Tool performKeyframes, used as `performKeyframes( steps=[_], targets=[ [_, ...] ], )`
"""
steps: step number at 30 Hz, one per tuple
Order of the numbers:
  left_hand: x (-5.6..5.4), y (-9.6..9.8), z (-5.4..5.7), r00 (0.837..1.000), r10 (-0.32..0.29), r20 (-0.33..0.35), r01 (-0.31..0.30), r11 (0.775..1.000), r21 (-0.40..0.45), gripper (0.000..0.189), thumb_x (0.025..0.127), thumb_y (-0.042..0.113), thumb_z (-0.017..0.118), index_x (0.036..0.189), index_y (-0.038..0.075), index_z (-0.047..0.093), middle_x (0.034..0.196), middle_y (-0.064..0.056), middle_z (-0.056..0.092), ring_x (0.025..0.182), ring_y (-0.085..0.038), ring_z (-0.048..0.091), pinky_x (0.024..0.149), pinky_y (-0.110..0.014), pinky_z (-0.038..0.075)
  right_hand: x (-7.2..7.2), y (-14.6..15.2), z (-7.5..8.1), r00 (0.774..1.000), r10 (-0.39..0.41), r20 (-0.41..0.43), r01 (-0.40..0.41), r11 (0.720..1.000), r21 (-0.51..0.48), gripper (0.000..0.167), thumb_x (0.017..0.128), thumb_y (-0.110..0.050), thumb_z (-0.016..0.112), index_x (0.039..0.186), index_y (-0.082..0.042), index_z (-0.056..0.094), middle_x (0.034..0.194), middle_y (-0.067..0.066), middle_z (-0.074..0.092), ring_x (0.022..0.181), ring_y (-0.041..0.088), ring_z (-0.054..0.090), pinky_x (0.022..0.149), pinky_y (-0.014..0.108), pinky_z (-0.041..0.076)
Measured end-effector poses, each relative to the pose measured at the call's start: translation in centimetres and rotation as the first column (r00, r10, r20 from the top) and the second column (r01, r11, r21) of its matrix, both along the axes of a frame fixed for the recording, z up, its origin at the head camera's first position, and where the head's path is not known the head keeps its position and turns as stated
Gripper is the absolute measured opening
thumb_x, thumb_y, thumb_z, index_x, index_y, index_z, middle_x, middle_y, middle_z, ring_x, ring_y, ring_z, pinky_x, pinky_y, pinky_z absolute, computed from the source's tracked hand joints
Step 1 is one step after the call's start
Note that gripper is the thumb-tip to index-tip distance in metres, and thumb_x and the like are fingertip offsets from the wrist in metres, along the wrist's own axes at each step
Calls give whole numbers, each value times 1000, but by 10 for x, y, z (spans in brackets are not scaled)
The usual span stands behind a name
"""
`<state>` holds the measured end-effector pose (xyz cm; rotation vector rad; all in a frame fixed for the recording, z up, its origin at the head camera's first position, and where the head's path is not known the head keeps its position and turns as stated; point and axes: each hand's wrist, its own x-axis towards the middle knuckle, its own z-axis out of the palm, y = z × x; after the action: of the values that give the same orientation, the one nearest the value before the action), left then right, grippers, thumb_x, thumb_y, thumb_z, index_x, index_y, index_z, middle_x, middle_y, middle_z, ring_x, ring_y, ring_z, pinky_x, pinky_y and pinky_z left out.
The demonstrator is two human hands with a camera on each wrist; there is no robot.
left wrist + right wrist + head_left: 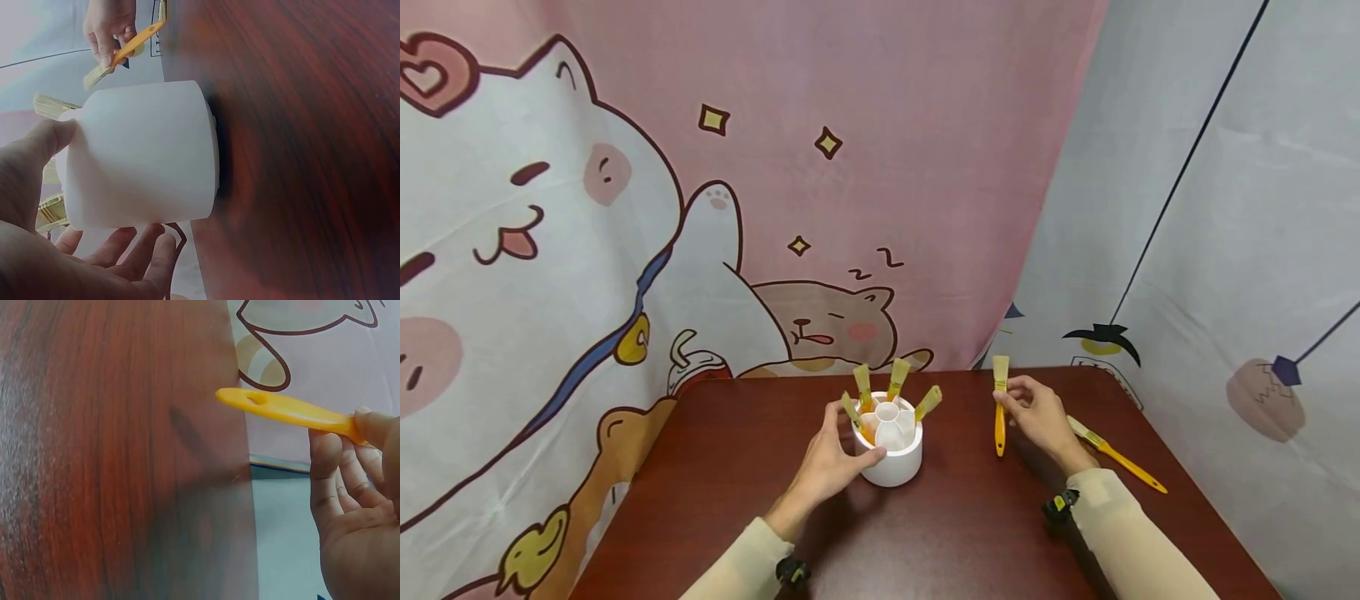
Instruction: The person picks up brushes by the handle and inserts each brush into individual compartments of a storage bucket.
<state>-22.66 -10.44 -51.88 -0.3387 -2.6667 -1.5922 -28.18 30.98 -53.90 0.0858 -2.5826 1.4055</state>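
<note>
A round white divided holder [891, 471] stands on the table with several yellow-handled brushes in its outer compartments, bristles up. My left hand [835, 458] grips its side, thumb at the near rim and fingers around the left. In the left wrist view the holder's smooth wall [144, 156] lies between thumb and fingers. To the right, my right hand [1037, 414] pinches another paintbrush [1000, 417] between thumb and fingers, bristles up and handle end down. The right wrist view shows its yellow handle [281, 409] held above the table; the bristles are out of that view.
One more yellow-handled brush [1116, 460] lies on the dark red-brown table [940, 533], right of my right wrist. A pink and white cartoon curtain [895, 167] hangs behind the table's far edge.
</note>
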Motion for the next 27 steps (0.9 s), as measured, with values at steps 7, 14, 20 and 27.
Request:
performKeyframes(
  steps=[7, 14, 20, 27],
  targets=[
    [0, 0, 1, 1000, -3, 0, 3, 1000, -12, 93, 91, 32, 103, 162, 17, 44, 156, -25, 70, 133, -42, 79, 111, -66, 64, 1, -5, 7, 1000, 1, -9, -1, 1000, 30, 37, 114, -33, 79, 135, -3, 74, 115, 19, 83, 90, 29, 80, 72, 24, 64],
    [0, -1, 3, 1000, -12, 2, 12, 1000, -4, 93, 90, 30, 103, 161, 18, 45, 156, -24, 70, 131, -40, 80, 110, -64, 64, 5, -11, 16, 999, 23, -38, -22, 999, 37, 35, 113, -31, 82, 132, -4, 75, 112, 16, 83, 92, 32, 80, 72, 24, 64],
    [-1, -2, 1, 1000, -17, -2, 17, 1000, -10, 92, 90, 31, 103, 160, 18, 45, 155, -24, 71, 130, -40, 81, 109, -64, 65, 12, -17, 24, 998, 30, -50, -28, 999, 46, 36, 112, -32, 83, 132, -4, 75, 112, 14, 83, 93, 15, 79, 74, 24, 65],
    [-1, -2, 1, 1000, -11, 3, 11, 1000, 1, 91, 90, 31, 103, 160, 19, 46, 154, -23, 71, 130, -40, 80, 109, -64, 65, 22, -21, 36, 995, 46, -84, -41, 997, 61, 35, 112, -33, 83, 133, -6, 74, 113, 14, 83, 93, 17, 78, 74, 25, 66]
  ],
)
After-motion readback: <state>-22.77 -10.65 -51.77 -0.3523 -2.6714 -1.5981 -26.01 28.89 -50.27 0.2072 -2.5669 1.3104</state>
